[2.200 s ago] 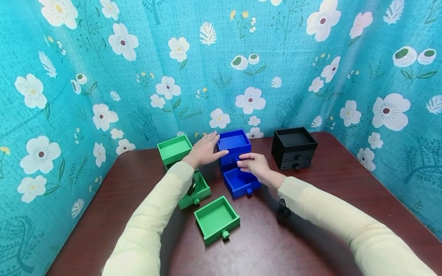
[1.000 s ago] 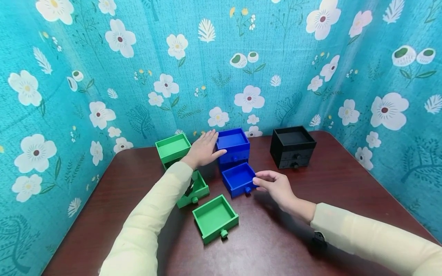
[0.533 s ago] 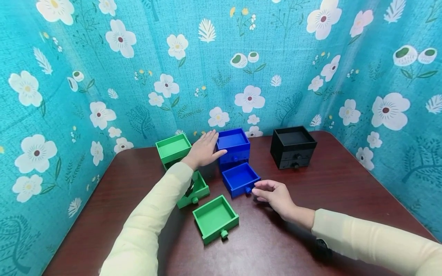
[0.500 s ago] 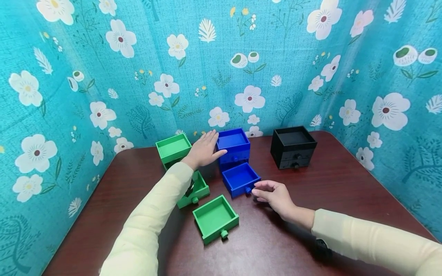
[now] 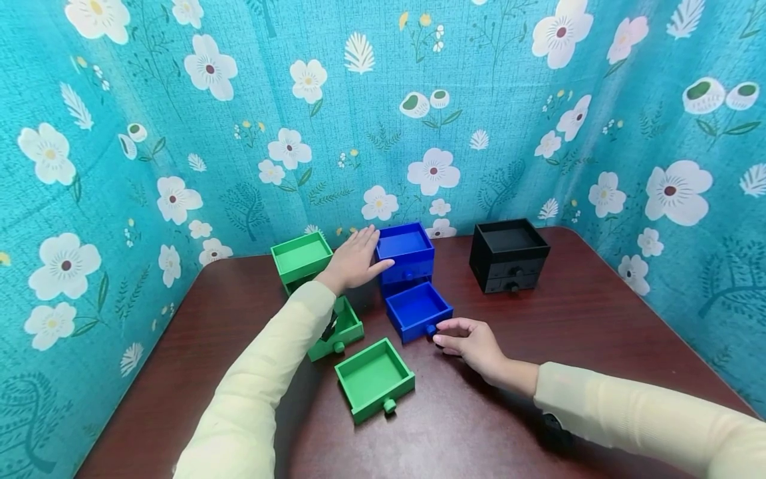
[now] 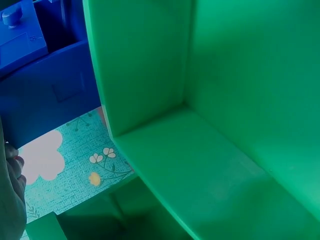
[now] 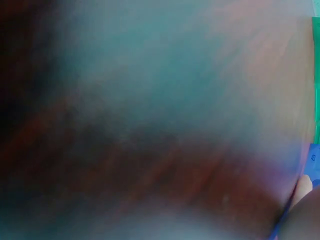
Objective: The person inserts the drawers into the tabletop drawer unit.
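Observation:
A blue cabinet (image 5: 404, 243) with an open tray top stands at the back middle. My left hand (image 5: 353, 261) lies along its left side, fingers straight, thumb across the front corner. Its upper drawer sits in; the lower blue drawer (image 5: 419, 309) is pulled far out, tilted slightly toward the right. My right hand (image 5: 473, 346) is at that drawer's knob (image 5: 431, 329), thumb and index fingertips parted and right at its edge. In the right wrist view only a bit of finger (image 7: 302, 189) shows beside a blue surface; the rest is blurred.
A green cabinet (image 5: 301, 256) stands left, its green drawer (image 5: 339, 336) pulled out under my left forearm. A loose green drawer (image 5: 375, 378) lies in front on the brown table (image 5: 479, 426). A black cabinet (image 5: 510, 256) stands right. Floral curtain hangs behind.
My right hand has come down from the upper blue drawer, past the lower drawer's corner, to the lower knob. The left hand and the drawers stay almost where they were.

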Available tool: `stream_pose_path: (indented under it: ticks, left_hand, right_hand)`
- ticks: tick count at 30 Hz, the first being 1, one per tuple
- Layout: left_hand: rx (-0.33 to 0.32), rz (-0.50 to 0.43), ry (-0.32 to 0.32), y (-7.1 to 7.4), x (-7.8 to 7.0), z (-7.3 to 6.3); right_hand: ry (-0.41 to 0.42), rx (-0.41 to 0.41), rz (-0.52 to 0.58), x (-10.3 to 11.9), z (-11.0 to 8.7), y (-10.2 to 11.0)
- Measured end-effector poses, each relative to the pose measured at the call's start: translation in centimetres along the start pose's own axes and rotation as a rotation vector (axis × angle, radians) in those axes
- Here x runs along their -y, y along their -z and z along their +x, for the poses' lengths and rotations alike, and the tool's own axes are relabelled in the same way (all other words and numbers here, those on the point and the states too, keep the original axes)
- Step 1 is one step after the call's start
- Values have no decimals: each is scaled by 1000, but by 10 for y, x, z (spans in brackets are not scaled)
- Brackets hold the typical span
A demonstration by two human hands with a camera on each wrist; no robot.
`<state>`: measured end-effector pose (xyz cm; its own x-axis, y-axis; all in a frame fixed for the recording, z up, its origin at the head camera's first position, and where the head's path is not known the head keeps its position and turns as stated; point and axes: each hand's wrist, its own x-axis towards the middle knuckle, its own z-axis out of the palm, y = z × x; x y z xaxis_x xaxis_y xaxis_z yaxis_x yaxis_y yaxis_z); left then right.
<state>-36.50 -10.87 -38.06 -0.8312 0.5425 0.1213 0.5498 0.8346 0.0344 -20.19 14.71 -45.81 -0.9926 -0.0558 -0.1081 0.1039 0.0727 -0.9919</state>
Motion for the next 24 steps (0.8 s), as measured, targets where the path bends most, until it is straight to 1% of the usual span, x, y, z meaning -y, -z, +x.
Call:
stream_pose_path:
  ticks: [2, 9, 16, 24]
  left_hand:
    - [6, 4, 2, 0, 0, 0]
    - [-4, 2, -3, -1, 1, -1]
    - [11, -7, -1, -1, 0, 0]
    - [0, -10, -3, 1, -1, -1]
  right_hand:
    - [-1, 2, 6, -1, 1, 0]
    - [14, 40, 25, 1, 4, -2]
    - [-13, 25, 25, 4, 6, -5]
    - [-38, 18, 65, 2, 12, -7]
